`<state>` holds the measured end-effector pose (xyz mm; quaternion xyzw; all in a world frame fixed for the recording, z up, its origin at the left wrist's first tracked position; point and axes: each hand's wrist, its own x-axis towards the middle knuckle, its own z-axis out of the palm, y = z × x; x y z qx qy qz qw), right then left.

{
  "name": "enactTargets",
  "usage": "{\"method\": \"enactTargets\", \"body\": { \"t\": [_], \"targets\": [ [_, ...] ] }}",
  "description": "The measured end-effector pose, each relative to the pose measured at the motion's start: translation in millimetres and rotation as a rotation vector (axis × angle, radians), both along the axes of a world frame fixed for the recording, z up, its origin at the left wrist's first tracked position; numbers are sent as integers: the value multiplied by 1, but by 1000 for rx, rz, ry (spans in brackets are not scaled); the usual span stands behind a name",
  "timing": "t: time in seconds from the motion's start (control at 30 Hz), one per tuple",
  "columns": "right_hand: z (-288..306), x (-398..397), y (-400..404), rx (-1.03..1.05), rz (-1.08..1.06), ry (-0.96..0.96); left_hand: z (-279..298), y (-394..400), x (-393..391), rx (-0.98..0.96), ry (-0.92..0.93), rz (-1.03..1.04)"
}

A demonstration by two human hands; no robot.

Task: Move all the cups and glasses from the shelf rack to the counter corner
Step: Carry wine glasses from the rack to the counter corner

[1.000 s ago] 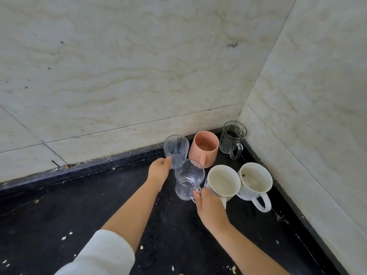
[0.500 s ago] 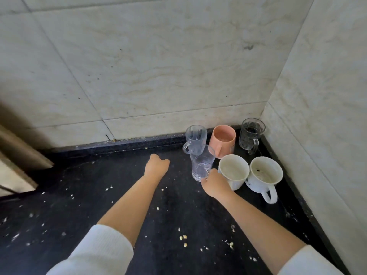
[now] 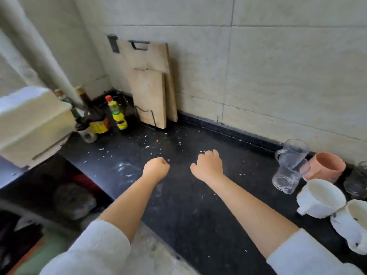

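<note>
Several cups stand grouped at the right edge of the black counter (image 3: 184,203): two clear glass mugs (image 3: 293,152) (image 3: 285,178), a pink cup (image 3: 325,167), a dark glass mug (image 3: 357,182) and two white mugs (image 3: 319,198) (image 3: 355,223). My left hand (image 3: 155,168) and my right hand (image 3: 207,165) hover side by side over the middle of the counter, well left of the cups. Both have their fingers curled in and hold nothing.
Two wooden cutting boards (image 3: 151,86) lean on the tiled wall in a wire stand. Sauce bottles (image 3: 117,113) crowd the far left corner beside a white box-like appliance (image 3: 29,120). Crumbs dot the counter. Below its left edge lies a dark, cluttered space.
My view has swung left, so the cups now sit at the right edge. My right hand has let go of the clear glass mug, and both hands have drawn back left.
</note>
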<state>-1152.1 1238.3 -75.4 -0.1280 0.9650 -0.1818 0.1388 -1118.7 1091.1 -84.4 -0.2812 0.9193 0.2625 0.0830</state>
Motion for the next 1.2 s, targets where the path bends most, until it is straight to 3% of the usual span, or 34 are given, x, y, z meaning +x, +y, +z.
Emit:
{"method": "enactTargets", "body": {
  "t": [0.3,0.73,0.93,1.2],
  "targets": [
    [43,154,-222,-62,704,3,39,-200,261,-313,-14,397],
    [86,476,-471,-136,1377,124,93,-358,648,-579,-191,903],
    [106,575,-562,-160,1566,274,105,-404,748,-596,-267,1104],
    [108,660,-695,-170,1745,335,99,-510,824,-530,-354,1191]
  ]
}}
